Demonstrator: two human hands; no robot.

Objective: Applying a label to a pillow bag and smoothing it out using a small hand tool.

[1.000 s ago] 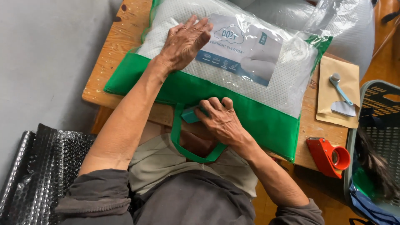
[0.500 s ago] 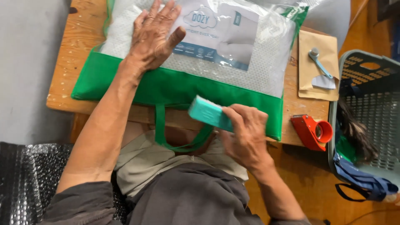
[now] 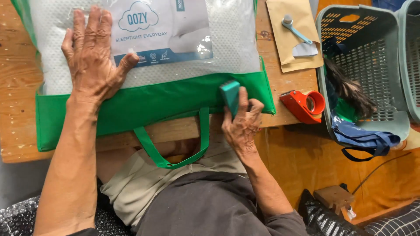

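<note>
Two bare hands work on a packed pillow [image 3: 175, 65] in a clear plastic bag with a green fabric border [image 3: 153, 102], which lies across the wooden worktop [image 3: 17, 87] with its green lower band running along the near edge and slightly overhanging it. The left hand [image 3: 94, 57] lies flat with fingers spread on the clear front of the bag, toward the left end of the worktop, pressing the pillow down. The right hand [image 3: 243, 124] is closed around a small teal block-shaped tool [image 3: 230, 95], held upright against the green band close to its right end, just above the near edge. A green loop handle [image 3: 173, 153] hangs off that edge toward the person's lap. By its look the pillow is light, soft and springy, so it should give under the palm and push back; the clear film is probably slick, while the woven green band offers more friction and a firmer grip. The loop handle or the green band looks like the sounder place to take hold, since the film could slide or crease under the fingers. Toward the right edge sit a red tape dispenser [image 3: 304, 105] and a brown envelope [image 3: 293, 35] with a small blue-handled tool [image 3: 295, 28] on it, and past the worktop stands a grey plastic basket [image 3: 372, 65].
</note>
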